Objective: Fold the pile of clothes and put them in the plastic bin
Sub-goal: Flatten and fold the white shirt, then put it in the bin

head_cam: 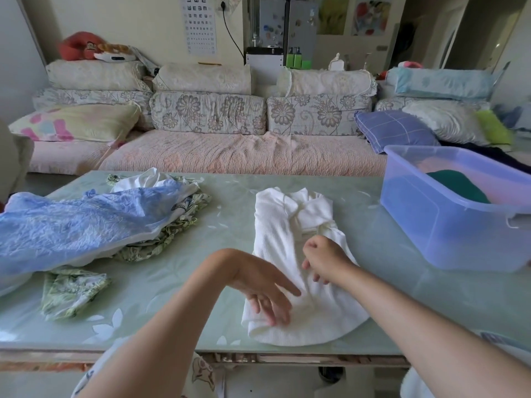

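One right hand (324,261), grip unclear

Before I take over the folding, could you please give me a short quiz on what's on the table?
1. True or false: the bin already holds a green item.
2. The left hand has its fingers over: A the white top; B the bin; C the blue garment.
3. Fill in: the blue garment lies to the ___ of the white top.
Key: 1 true; 2 A; 3 left.
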`<state>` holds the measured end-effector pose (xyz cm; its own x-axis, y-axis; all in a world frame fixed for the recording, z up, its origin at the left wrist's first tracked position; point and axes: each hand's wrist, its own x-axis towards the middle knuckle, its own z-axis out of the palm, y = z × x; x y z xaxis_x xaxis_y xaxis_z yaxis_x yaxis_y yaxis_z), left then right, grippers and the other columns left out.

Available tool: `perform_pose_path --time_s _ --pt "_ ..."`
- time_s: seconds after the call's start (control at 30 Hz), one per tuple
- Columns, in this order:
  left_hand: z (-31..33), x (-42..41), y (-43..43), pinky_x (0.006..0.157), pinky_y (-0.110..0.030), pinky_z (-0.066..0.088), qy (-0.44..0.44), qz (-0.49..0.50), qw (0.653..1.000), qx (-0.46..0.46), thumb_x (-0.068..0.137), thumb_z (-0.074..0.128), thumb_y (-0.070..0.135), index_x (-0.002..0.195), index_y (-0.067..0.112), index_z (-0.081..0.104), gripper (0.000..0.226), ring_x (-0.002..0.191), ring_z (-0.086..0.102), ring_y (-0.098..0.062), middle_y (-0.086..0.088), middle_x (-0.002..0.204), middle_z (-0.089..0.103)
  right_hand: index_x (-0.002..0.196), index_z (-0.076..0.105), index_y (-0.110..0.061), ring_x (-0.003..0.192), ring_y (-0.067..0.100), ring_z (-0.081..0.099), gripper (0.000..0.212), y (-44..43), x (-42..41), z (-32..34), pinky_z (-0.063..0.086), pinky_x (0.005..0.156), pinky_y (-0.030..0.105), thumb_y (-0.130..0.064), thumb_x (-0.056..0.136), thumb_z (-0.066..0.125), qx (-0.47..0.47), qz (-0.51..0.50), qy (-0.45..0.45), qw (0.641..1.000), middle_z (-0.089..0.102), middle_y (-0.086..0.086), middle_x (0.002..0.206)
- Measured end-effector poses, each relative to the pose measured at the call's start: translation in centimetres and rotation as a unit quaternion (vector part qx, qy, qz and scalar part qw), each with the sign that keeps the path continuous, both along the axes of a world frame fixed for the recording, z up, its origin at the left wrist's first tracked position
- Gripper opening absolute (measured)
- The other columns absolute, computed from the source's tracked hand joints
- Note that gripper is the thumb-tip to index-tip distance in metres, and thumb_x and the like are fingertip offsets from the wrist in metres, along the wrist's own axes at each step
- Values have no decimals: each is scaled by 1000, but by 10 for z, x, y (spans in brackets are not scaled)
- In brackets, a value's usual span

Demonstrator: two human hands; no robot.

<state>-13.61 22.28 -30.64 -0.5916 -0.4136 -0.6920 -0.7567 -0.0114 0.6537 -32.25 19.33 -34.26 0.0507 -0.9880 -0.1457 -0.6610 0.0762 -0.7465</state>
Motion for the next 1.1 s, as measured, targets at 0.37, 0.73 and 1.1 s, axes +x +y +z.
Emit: perform_pose_path --time_s 0.37,0.73,1.1 --pt "-59 10 -37 112 -40 34 -38 124 791 -598 90 61 45 144 30 44 59 139 32 -20 1 152 38 160 3 -25 152 15 -15 72 3 6 -28 -4 122 53 -44 99 35 -126 280 385 870 -13 -4 167" --pt "-64 26 -30 120 -55 5 -218 24 909 -355 42 71 86 145 49 -25 145 139 -37 -11 17 145 -49 147 38 -36 146 18 18 90 -9 -11 -16 8 121 44 -79 72 60 -84 317 340 881 28 -6 156" --pt "-51 12 -71 103 -22 31 39 163 780 -603 97 51 36 103 21 74 28 122 50 -23 -3 126 64 152 29 -40 149 21 24 69 -53 0 -27 26 117 45 -58 91 54 -82 242 313 915 18 -5 164"
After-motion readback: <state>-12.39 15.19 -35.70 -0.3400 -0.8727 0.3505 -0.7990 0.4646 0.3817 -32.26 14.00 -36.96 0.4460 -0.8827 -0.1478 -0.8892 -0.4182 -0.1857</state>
